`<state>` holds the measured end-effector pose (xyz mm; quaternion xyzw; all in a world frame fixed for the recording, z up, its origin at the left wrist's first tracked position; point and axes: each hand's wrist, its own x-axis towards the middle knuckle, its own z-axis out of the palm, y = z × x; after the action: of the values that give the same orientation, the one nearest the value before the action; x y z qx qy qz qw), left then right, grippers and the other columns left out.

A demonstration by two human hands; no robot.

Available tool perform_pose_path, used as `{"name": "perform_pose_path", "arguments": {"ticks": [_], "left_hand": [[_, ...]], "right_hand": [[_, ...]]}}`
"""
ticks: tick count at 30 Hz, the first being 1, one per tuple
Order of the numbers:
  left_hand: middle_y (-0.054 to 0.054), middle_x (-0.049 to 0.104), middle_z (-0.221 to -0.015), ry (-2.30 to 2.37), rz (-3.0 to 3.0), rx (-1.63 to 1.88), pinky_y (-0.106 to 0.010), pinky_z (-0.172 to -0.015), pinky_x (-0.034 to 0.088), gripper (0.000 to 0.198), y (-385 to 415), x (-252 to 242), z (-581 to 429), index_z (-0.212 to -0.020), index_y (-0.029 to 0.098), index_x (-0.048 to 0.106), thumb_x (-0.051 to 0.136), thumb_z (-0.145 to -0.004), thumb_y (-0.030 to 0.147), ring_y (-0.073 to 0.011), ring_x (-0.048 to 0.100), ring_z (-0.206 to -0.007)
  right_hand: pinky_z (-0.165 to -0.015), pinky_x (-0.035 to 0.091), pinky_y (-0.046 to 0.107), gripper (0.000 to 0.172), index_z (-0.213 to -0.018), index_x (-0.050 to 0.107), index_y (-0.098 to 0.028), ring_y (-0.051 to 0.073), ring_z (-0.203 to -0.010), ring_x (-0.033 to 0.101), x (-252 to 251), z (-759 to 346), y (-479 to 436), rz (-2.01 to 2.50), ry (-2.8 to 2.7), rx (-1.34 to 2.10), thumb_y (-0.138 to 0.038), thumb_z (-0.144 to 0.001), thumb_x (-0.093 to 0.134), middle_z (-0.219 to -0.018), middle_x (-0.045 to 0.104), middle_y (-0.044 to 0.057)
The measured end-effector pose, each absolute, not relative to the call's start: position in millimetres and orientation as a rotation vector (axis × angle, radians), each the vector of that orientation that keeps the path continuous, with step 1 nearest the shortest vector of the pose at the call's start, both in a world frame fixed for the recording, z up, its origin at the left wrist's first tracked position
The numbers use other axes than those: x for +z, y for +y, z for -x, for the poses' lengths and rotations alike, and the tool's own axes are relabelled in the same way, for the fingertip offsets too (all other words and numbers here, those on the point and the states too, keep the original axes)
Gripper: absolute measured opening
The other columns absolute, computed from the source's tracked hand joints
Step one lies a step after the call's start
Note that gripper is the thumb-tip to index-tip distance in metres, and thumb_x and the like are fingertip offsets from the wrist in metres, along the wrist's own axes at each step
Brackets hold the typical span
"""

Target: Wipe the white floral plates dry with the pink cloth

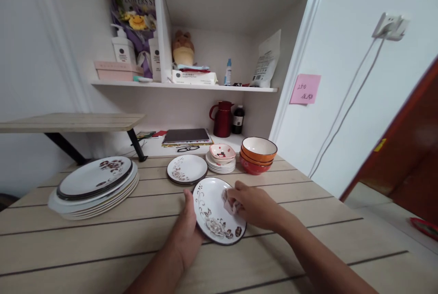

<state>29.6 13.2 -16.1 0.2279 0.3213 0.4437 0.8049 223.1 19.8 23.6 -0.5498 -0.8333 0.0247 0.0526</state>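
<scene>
Left hand [187, 232] gripping one plate [209, 203]; right hand [256, 203] clutching one cloth [227, 200]; three bowls [258, 157] stacked

Two bare hands and two bare forearms of one person enter from the bottom edge. The left hand [187, 234] shows its thumb [188, 200], straight-sided with a rounded tip; its other fingers are mostly hidden. The left forearm [159, 264] is uncovered as far as the edge cuts it off, and only a short length of it shows. The right hand [255, 205] has rounded knuckles, with its fingertips partly hidden and the nails too small to make out. The right forearm [318, 250], visible for longer, is slim and smooth in outline, uncovered throughout.
</scene>
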Motion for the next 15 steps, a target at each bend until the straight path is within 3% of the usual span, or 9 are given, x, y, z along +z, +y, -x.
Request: {"name": "perform_pose_path", "arguments": {"ticks": [5, 9, 15], "left_hand": [[-0.016, 0.062, -0.128, 0.602, -0.441, 0.894, -0.050, -0.101, 0.040, 0.075, 16, -18, -26, -0.134, 0.018, 0.052, 0.030, -0.084, 0.069, -0.0300, 0.054, -0.122], [-0.015, 0.062, -0.129, 0.524, -0.434, 0.895, -0.048, -0.102, 0.040, 0.072, 16, -17, -24, -0.135, 0.019, 0.050, 0.031, -0.085, 0.067, -0.0293, 0.054, -0.123], [-0.012, 0.060, -0.133, 0.543, -0.435, 0.933, -0.047, -0.103, 0.038, 0.069, 12, -12, -28, -0.139, 0.024, 0.045, 0.033, -0.085, 0.066, -0.0275, 0.053, -0.125]], "right_hand": [[-0.062, 0.031, 0.024, 0.024, -0.088, 0.062, -0.025, 0.014, -0.075, 0.053, 30, -217, 4, 1.333, -2.702, 0.386, -0.013, -0.068, 0.058, -0.091, 0.056, 0.000], [-0.072, 0.038, 0.023, 0.034, -0.093, 0.061, -0.025, 0.014, -0.084, 0.054, 22, -195, 1, 1.038, -2.593, 0.581, -0.007, -0.065, 0.055, -0.098, 0.053, -0.001], [-0.081, 0.039, 0.025, 0.036, -0.099, 0.060, -0.024, 0.016, -0.094, 0.053, -1, -165, 30, 1.147, -2.255, 0.246, -0.003, -0.073, 0.047, -0.108, 0.052, 0.003]]}}
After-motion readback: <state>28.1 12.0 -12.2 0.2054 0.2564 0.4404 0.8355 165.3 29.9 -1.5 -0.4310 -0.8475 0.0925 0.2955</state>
